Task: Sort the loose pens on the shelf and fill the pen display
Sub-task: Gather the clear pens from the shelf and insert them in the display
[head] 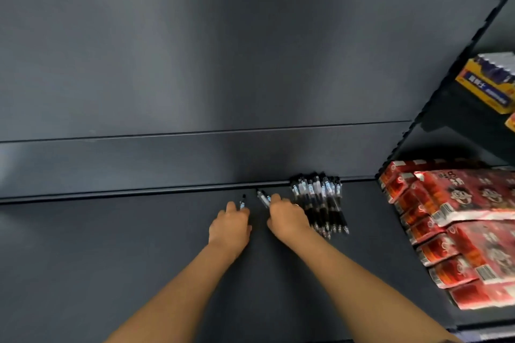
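Two bare forearms come up from the bottom edge to mid-frame, over a dark shelf (111,259). Left grip (230,227) just left of centre: fingers curled round one pen (242,202), whose black clicker end pokes out above the knuckles. Right grip (288,220) close beside it, pinching a second pen (263,199) that slants up and left; there may be two, but blur hides the count. Just right of that hand lies the pen row (320,200): a good batch side by side, clicker ends toward the back wall (223,50), tips toward the viewer. The hand's edge overlaps the row's left end; I cannot tell if it touches. The pens look alike: clear barrels with white labels, black rubber sleeves, metal tips, slim and light, apt to roll if nudged. Progress, as judged: sorting looks well along, with most pens already lined up and only the ones in hand loose in view. The filling step looks not begun, since no pen display can be made out anywhere in the frame. Red packs (459,217) are stacked on the shelf at right, well apart from the pens. A yellow box (486,86) sits on a higher shelf at upper right.
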Motion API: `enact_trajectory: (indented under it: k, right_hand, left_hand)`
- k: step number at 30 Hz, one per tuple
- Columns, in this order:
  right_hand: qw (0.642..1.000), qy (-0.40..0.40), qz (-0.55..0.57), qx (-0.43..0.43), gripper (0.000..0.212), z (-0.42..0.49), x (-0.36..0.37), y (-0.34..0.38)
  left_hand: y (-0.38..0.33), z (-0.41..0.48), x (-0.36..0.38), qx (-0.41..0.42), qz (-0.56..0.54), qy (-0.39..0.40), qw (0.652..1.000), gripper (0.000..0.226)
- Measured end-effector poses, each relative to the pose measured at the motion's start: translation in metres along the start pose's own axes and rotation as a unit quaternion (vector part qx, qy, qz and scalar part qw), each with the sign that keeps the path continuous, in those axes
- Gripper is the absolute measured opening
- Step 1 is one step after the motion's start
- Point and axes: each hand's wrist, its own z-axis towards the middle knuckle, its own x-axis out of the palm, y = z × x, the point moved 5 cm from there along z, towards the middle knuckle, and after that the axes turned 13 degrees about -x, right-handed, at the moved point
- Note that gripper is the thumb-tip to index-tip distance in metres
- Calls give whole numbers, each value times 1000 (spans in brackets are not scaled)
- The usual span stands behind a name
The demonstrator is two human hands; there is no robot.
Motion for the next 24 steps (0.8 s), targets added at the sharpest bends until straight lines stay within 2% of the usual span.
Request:
enact_trajectory:
  k: [4,6,7,9,11,13,16,20,24]
  right_hand:
    - [992,3,129,17,24,6,-4,1]
    - [972,-10,232,27,22,6,-3,6]
    - [960,-18,278,27,26,6,-4,11]
    - [940,-36,340,9,29,6,-8,25]
    - [919,-45,390,-24,27,6,-15,51]
    - [894,-49,442,-63,22,6,-20,85]
    - [860,-55,492,-123,15,3,-25,143]
    - [842,-49,503,-188,20,-6,-21,232]
    - [852,-52,473,-219,23,-19,-6,326]
  left_hand:
    - [8,-2,-3,-28,-45,-19,998,43]
    - [15,-2,-4,-48,-162,-4,986,45]
    - [21,-1,-7,-63,-242,-1,968,46]
    - [34,1,-16,-106,-390,-2,915,45]
    - [49,-4,-29,-148,-534,14,832,32]
    - [64,-12,-44,-133,-658,47,740,9]
    - [97,-28,-65,-94,-746,64,656,16]
    - [177,-52,-82,-123,-804,20,581,13]
    - [266,-87,-95,-124,-822,-12,556,12]
